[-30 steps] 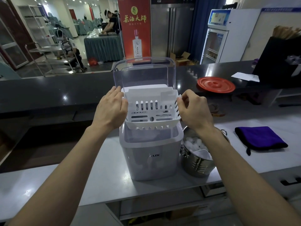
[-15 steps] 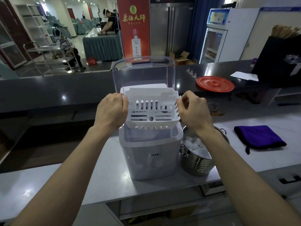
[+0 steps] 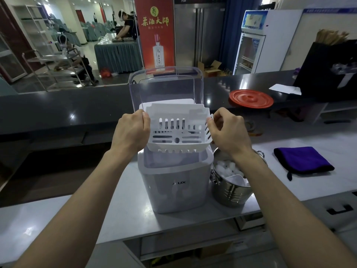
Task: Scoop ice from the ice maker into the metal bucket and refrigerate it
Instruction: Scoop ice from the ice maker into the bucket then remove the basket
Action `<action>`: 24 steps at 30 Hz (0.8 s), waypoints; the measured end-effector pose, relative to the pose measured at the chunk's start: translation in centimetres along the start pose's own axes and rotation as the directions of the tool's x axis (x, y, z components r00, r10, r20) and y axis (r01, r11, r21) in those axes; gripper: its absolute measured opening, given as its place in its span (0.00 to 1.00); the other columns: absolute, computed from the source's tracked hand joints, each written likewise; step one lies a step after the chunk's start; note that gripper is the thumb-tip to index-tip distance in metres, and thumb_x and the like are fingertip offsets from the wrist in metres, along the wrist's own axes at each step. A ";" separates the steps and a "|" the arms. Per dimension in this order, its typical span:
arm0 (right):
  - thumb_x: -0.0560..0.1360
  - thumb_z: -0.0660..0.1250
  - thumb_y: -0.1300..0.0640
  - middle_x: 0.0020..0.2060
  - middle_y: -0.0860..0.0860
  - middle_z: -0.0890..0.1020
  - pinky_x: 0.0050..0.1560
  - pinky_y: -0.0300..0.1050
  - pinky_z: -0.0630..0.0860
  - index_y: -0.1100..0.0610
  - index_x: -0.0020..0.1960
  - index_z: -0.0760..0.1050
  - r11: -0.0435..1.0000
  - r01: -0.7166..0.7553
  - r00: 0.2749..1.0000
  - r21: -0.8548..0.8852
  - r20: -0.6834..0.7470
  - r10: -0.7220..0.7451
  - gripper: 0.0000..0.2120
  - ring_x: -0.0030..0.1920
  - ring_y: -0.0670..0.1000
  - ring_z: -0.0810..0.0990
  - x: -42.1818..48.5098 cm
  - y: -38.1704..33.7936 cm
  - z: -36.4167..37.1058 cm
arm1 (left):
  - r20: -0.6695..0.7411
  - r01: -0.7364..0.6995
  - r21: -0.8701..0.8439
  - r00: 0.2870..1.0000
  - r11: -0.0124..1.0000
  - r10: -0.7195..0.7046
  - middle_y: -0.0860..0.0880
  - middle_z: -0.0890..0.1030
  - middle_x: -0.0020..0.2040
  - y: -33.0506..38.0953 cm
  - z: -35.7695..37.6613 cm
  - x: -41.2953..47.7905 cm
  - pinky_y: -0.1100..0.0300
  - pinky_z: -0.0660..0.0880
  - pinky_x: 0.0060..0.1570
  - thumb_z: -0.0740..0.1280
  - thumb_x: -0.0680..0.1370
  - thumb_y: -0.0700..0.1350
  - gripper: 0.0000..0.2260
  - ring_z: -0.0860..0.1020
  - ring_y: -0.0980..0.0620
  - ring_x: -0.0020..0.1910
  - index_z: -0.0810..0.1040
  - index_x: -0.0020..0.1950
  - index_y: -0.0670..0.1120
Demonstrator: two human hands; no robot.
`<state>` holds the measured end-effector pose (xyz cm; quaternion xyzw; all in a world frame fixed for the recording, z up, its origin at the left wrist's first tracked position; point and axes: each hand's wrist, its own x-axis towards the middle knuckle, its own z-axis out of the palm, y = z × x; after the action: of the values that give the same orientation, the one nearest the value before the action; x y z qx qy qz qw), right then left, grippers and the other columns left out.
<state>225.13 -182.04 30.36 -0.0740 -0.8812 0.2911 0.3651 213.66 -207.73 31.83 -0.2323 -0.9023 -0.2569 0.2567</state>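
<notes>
Just above the ice maker [image 3: 173,182], left hand [image 3: 131,132] and right hand [image 3: 229,130] grip the ends of the white basket [image 3: 177,132], held crosswise, the metal bucket [image 3: 231,192] lower right, nearer the right hand.

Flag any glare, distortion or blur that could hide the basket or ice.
Head view: wide-angle bending curves the dark counter, with small ceiling-light glare spots on it; the white basket and the ice in the metal bucket are sharp and evenly lit; the clear lid shows the red banner through it.
</notes>
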 end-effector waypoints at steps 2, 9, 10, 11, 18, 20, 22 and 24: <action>0.83 0.69 0.51 0.34 0.44 0.82 0.33 0.34 0.76 0.53 0.45 0.76 1.000 0.000 1.000 0.004 -0.009 0.000 0.10 0.35 0.44 0.81 0.1 -0.2 -0.3 | -0.016 -0.004 -0.022 1.000 1.000 0.004 0.56 0.68 0.29 0.1 0.0 0.1 0.71 0.66 0.29 0.55 0.89 0.45 0.22 0.67 0.54 0.27 0.63 0.34 0.51; 0.84 0.67 0.46 0.33 0.44 0.82 0.35 0.37 0.76 0.52 0.45 0.76 1.000 -0.006 1.000 -0.006 -0.008 0.006 0.13 0.34 0.44 0.81 -0.4 0.1 -1.4 | -0.003 -0.011 -0.078 1.000 0.997 0.010 0.52 0.71 0.30 0.6 0.7 0.7 0.66 0.63 0.27 0.54 0.89 0.45 0.21 0.70 0.53 0.28 0.66 0.35 0.49; 0.85 0.65 0.42 0.32 0.44 0.81 0.35 0.34 0.74 0.51 0.44 0.76 1.000 -0.013 1.000 0.001 -0.017 0.013 0.16 0.34 0.43 0.81 -0.5 0.1 -1.8 | -0.010 -0.021 -0.090 1.000 0.996 0.020 0.53 0.71 0.30 0.9 0.8 0.7 0.67 0.66 0.27 0.54 0.89 0.45 0.21 0.70 0.54 0.28 0.65 0.35 0.49; 0.85 0.62 0.38 0.31 0.44 0.81 0.33 0.34 0.73 0.51 0.43 0.75 0.999 -0.028 0.999 0.019 -0.025 0.029 0.20 0.34 0.44 0.81 -0.7 0.2 -2.2 | -0.015 -0.030 -0.100 0.999 0.994 0.029 0.53 0.70 0.31 1.1 0.9 0.8 0.68 0.68 0.29 0.54 0.89 0.44 0.21 0.70 0.54 0.28 0.66 0.35 0.50; 0.86 0.57 0.48 0.34 0.47 0.83 0.40 0.51 0.76 0.52 0.43 0.79 0.949 -0.307 0.952 -0.075 -0.040 0.305 0.18 0.38 0.51 0.82 -3.1 5.1 -4.4 | 0.026 -0.053 -0.145 0.998 0.988 0.057 0.44 0.74 0.34 3.0 2.2 1.4 0.47 0.66 0.37 0.53 0.89 0.45 0.20 0.72 0.42 0.34 0.70 0.38 0.43; 0.82 0.64 0.55 0.38 0.48 0.82 0.41 0.49 0.75 0.51 0.44 0.79 0.898 -0.366 0.920 -0.243 0.051 0.389 0.09 0.42 0.54 0.82 -4.6 7.4 -4.6 | 0.036 -0.062 -0.151 0.997 0.987 0.068 0.41 0.75 0.36 3.6 2.4 1.3 0.45 0.68 0.40 0.53 0.89 0.45 0.20 0.73 0.38 0.37 0.70 0.39 0.42; 0.79 0.69 0.59 0.44 0.49 0.84 0.45 0.50 0.80 0.50 0.46 0.80 0.850 -0.371 0.869 -0.375 0.183 0.460 0.05 0.45 0.54 0.82 -6.1 9.1 -4.4 | 0.041 -0.058 -0.165 0.997 0.985 0.066 0.40 0.77 0.37 4.2 2.5 1.2 0.43 0.70 0.41 0.53 0.89 0.46 0.20 0.74 0.39 0.38 0.72 0.40 0.41; 0.78 0.72 0.56 0.48 0.50 0.84 0.48 0.53 0.83 0.49 0.49 0.81 0.815 -0.369 0.819 -0.447 0.259 0.513 0.02 0.46 0.53 0.82 -7.3 10.2 -4.2 | 0.034 -0.059 -0.195 0.997 0.979 0.067 0.40 0.77 0.38 4.8 2.5 1.2 0.42 0.72 0.41 0.53 0.89 0.45 0.20 0.75 0.39 0.38 0.74 0.41 0.40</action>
<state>232.42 -174.24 22.60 -0.2926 -0.9299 0.2025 0.0931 214.50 -202.29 32.28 -0.2900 -0.8700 -0.3307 0.2226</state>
